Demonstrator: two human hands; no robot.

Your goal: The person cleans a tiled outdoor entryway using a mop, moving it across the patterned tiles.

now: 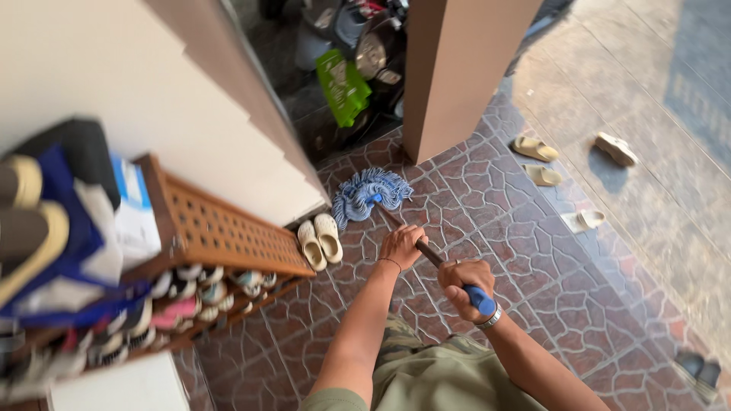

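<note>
i see my left hand and right hand clenched around the mop handle, its shaggy blue string head on glossy, crazed reddish tiles beside a slatted wooden shoe rack.

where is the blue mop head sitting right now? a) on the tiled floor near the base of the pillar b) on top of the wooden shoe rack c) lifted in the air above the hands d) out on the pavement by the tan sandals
a: the blue mop head lies on the reddish tiled floor near the base of the pillar, with the left hand and right hand gripping the mop handle behind it.
</note>
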